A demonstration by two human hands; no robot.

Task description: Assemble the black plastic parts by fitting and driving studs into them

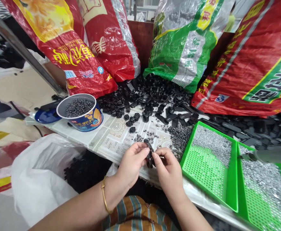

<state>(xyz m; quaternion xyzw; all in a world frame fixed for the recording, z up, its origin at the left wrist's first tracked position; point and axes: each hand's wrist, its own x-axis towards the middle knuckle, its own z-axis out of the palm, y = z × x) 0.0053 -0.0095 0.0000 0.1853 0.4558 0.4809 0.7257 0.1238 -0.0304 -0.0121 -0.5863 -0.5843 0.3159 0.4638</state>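
Between both hands, just over the table's front edge, is a small black plastic part (149, 148) with a round end pointing away from me. My left hand (133, 160) pinches it from the left with thumb and fingers. From the right, the thumb and curled fingers of my right hand (168, 168) grip its lower end. The fingers cover much of the part, so its exact kind does not show. Just beyond the hands lie several loose black round pieces (132, 129) and a scatter of tiny dark bits (179, 136) on the patterned tablecloth (113, 147).
Green perforated trays (233, 192) of small silvery pieces stand at right. A blue tub (92, 122) of dark grains sits at left. Black parts (135, 93) pile up behind, below a green sack (171, 61) and red sacks (246, 64). A white bag (41, 179) hangs lower left.
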